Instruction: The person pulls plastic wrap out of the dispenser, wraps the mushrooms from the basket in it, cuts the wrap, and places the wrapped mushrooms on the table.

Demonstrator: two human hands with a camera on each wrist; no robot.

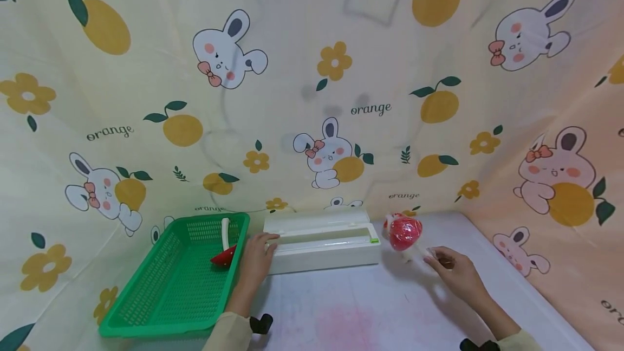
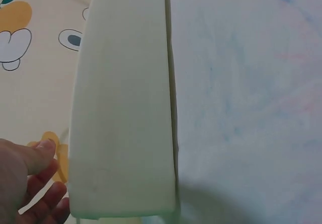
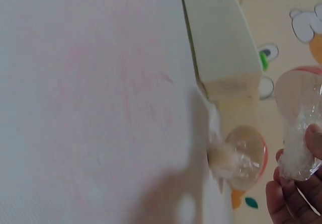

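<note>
In the head view my right hand (image 1: 455,272) pinches the film-wrapped stem of a red-capped mushroom (image 1: 405,233), its cap tilted up and away. The right wrist view shows this mushroom (image 3: 299,95) in clear crinkled film, thumb and fingers around its lower end. A second wrapped mushroom (image 3: 246,156) stands just past the box's right end. My left hand (image 1: 255,256) is at the left end of a long white cling film box (image 1: 326,259), whose lid (image 1: 317,220) is raised. In the left wrist view, its loosely bent fingers (image 2: 37,158) are beside the box end.
A green plastic basket (image 1: 170,280) stands left of my left hand, holding an unwrapped red mushroom (image 1: 224,256) with a white stem. The white tabletop (image 1: 336,307) has pink stains. A patterned cloth (image 1: 292,96) hangs behind the table and on its right side.
</note>
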